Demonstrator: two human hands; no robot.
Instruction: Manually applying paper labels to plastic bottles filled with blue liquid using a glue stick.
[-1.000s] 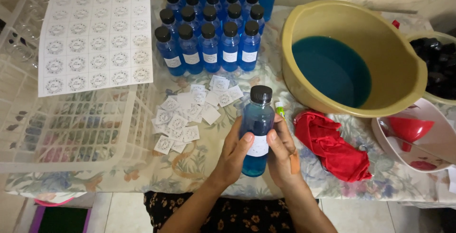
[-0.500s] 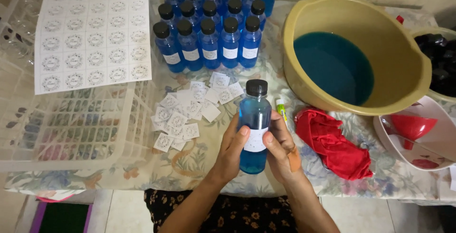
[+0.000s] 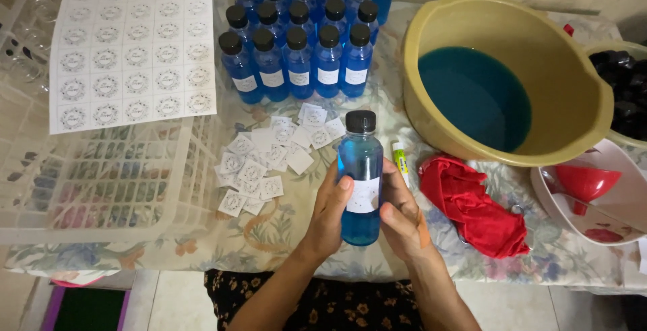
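A floral tablecloth [image 3: 283,236] covers the work surface. At left, a white plastic basket [image 3: 101,189] carries a white sheet of round labels [image 3: 135,41]; loose cut square labels [image 3: 269,162] lie beside it. At centre, the left hand [image 3: 330,213] and right hand [image 3: 401,216] clamp an upright clear plastic bottle of blue liquid with a black cap [image 3: 360,176], thumbs on its white label. At right stands a yellow basin of blue liquid [image 3: 499,81]. Risk: uneven thumb pressure may leave the label creased or skewed.
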